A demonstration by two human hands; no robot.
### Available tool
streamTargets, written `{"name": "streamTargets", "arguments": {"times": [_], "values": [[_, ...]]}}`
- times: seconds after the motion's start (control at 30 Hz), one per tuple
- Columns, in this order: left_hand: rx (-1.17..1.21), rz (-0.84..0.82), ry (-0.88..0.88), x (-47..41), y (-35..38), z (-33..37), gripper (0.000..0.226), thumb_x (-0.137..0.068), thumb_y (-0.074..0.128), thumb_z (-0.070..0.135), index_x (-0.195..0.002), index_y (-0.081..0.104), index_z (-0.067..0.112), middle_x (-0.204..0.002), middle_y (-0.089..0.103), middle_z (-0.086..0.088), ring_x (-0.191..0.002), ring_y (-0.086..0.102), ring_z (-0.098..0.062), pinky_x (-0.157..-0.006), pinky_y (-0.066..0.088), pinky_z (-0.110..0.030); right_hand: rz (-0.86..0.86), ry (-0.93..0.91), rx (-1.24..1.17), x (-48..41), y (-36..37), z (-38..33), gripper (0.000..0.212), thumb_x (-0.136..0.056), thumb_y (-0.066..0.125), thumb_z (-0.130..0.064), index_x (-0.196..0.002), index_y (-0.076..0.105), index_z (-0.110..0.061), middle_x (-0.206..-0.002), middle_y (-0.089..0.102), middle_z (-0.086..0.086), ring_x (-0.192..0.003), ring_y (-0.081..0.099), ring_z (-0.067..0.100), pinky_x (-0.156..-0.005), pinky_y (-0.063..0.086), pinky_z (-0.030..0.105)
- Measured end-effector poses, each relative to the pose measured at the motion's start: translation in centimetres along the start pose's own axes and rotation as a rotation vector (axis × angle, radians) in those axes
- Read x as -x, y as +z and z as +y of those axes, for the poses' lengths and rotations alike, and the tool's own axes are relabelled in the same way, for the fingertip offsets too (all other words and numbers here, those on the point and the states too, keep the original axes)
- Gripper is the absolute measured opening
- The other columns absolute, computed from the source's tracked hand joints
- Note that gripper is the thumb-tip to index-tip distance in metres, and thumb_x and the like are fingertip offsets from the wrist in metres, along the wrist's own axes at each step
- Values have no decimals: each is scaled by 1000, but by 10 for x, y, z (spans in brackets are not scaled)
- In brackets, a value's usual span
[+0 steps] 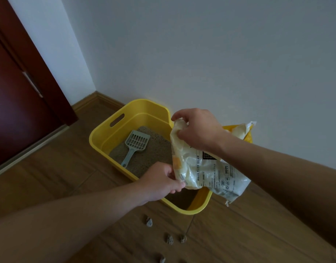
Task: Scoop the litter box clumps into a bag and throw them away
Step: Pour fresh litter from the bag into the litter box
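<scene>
A yellow litter box [106, 133] sits on the wooden floor against the wall, with brownish litter inside. A grey slotted scoop [135, 146] lies on the litter, handle toward me. Above the box's right half I hold a crumpled white and yellow printed bag [207, 169]. My right hand [197, 128] grips its upper edge. My left hand [161, 181] pinches its lower left edge. Several grey clumps [149, 222] lie on the floor in front of the box.
A dark red door [21, 103] with a metal handle stands at the left. A white wall [201, 54] and wooden baseboard [98, 99] run behind the box. Wooden floor [59, 168] extends to the left and front.
</scene>
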State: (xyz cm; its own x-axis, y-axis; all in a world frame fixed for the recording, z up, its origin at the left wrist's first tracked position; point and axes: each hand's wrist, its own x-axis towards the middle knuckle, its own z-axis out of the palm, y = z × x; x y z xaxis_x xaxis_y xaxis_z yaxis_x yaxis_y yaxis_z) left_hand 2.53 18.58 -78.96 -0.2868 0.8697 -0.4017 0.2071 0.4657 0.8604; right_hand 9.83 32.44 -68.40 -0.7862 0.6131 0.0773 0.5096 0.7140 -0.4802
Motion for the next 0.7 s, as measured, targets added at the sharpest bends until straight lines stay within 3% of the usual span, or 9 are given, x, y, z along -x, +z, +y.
{"name": "streamTargets", "arguments": {"times": [0.2, 0.47, 0.7], "values": [[-15, 6, -7, 1, 1, 3, 17, -84, 74, 20, -101, 73, 18, -85, 77, 1, -86, 73, -14, -85, 59, -39, -7, -4, 2, 0, -2, 1, 46, -79, 59, -11, -120, 68, -30, -121, 69, 1, -106, 64, 20, -85, 55, 30], [-33, -23, -30, 2, 5, 2, 23, -84, 73, 21, -107, 72, 16, -87, 77, 1, -86, 73, -11, -85, 59, -35, -42, -7, 33, 1, 3, 1, 48, -78, 60, -11, -121, 68, -31, -122, 68, 2, -114, 61, 21, -89, 47, 27], [-58, -51, -53, 2, 7, 6, 25, -84, 74, 22, -108, 71, 15, -90, 76, 0, -87, 72, -10, -85, 59, -32, -71, -14, 46, 3, 1, 3, 47, -79, 62, -12, -122, 67, -31, -123, 67, 3, -111, 61, 21, -84, 41, 22]]}}
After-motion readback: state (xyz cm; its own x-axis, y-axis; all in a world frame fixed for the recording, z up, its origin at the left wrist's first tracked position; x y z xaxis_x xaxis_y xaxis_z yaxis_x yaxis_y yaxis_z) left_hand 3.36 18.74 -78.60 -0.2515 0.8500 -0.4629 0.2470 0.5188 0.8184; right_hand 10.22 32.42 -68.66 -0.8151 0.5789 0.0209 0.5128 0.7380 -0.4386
